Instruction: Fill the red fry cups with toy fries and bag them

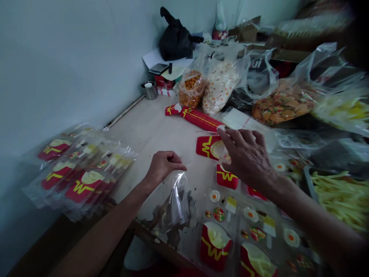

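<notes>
Across the pale, chipped table (129, 119), the left hand (166, 165) pinches the peak of one limp, glossy clear bag (179, 200). Over one flat red carton (204, 147), zigzagged in yellow, arches the right hand (248, 154); I can't tell whether it grips. Just beyond lies one long nested carton stack (200, 118); rightward, one tray (308, 181) heaped with slender fries (340, 194).

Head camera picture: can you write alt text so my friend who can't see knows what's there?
Over a worn table, a person's left hand is at the top of a clear bag, while the right hand is over a red carton. Filled packets lie piled on the left; bulging bags stand behind.
</notes>
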The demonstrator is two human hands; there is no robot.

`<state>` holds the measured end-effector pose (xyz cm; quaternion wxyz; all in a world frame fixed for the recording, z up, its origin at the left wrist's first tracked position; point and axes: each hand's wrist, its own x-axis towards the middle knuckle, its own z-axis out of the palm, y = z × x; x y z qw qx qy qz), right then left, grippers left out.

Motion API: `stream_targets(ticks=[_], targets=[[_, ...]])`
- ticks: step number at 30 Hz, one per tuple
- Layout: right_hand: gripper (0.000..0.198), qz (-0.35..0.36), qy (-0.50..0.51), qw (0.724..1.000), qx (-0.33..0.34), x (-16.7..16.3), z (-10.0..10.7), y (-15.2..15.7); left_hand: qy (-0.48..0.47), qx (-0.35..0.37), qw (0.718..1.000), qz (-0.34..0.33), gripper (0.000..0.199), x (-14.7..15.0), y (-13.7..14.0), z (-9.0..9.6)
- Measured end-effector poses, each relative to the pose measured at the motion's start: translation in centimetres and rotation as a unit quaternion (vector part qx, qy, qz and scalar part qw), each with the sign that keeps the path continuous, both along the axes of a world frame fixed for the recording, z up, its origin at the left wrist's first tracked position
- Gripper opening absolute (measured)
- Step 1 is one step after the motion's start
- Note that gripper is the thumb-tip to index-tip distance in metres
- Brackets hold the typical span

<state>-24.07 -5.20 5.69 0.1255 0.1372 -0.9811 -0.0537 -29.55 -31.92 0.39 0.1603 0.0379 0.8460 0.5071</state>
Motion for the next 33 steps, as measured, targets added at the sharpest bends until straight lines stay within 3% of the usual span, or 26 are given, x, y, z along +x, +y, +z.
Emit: stream_targets(ticks=[6, 12, 15, 21, 25, 30, 33], targets=[[0.09, 0.009, -0.022, 0.999, -0.039, 0.4, -1.6, -1.4, -0.012, -0.018, 0.998, -0.059, 0.033, -0.8, 0.2, -1.0], [0.086, 0.01, -0.055, 0.994, -0.09, -0.4, -2.7, -1.3, -0.11, 0.148, 0.983, -0.019, 0.045, -2.4, -0.4, -2.2], [0.082, 0.031, -0.076, 0.992, -0.091, -0.6, -3.4, -1.0, -0.126, 0.174, 0.977, 0.003, 0.041, -2.7, -0.7, -2.3], [0.084, 0.039, -0.11, 0.986, -0.117, 0.3, -4.1, -2.1, -0.141, 0.169, 0.975, -0.013, 0.042, -3.2, -0.9, -2.1], [0.085, 0.088, -0.179, 0.97, -0.138, 0.6, -3.8, -1.6, -0.143, 0.14, 0.979, -0.04, 0.041, -3.7, -1.3, -1.9], [0.091, 0.155, -0.233, 0.95, -0.136, -0.8, -3.2, -0.5, -0.187, 0.114, 0.974, -0.064, 0.04, -4.0, -1.3, -1.4], [0.093, 0.162, -0.231, 0.953, -0.114, -1.6, -3.3, -0.7, -0.22, 0.091, 0.967, -0.091, 0.032, -4.3, -1.3, -1.0]])
